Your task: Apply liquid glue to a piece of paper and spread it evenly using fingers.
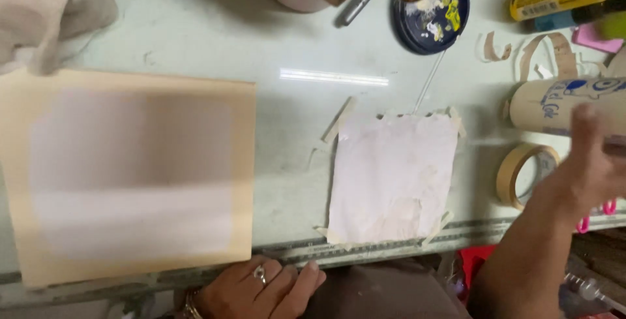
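The left hand lies low at the near edge of the view, palm down, its fingers stretched out flat and close together, pointing to the right. A ring sits on one finger and a bracelet circles the wrist. It grips nothing. The right forearm rises from the lower right corner and slants up toward the right edge, bare to the wrist. The right hand is raised at its end, blurred, with the fingers lifted and loosely curled; whether they close on anything cannot be told through the blur.
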